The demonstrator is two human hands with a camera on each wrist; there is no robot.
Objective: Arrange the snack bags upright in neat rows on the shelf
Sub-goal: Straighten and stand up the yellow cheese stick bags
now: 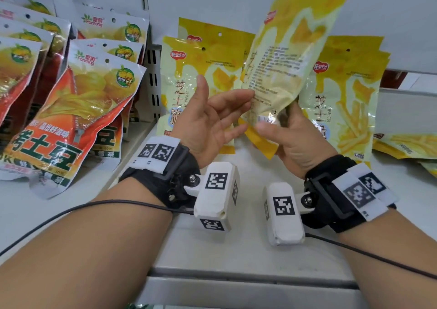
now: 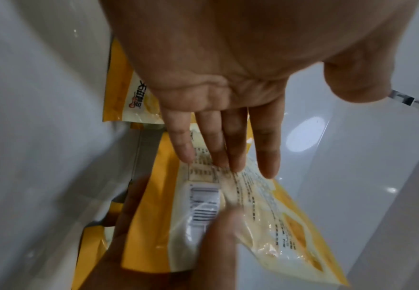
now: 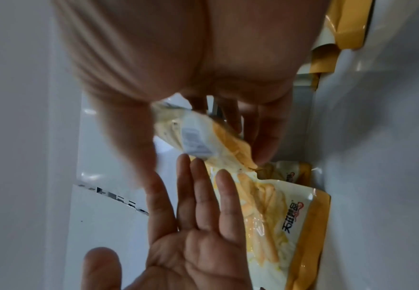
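Your right hand pinches the lower corner of a glossy, crinkled yellow snack bag, held tilted above the white shelf, printed back toward you; your left hand, palm up, fingers straight, touches its back panel; matching bags stand upright behind.

right hand: pinches yellow snack bag | left hand: fingers straight, touching bag

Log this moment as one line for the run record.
right hand: pinches bottom of yellow plastic snack bag, back side showing | left hand: open, fingertips on bag | bag: raised above white shelf
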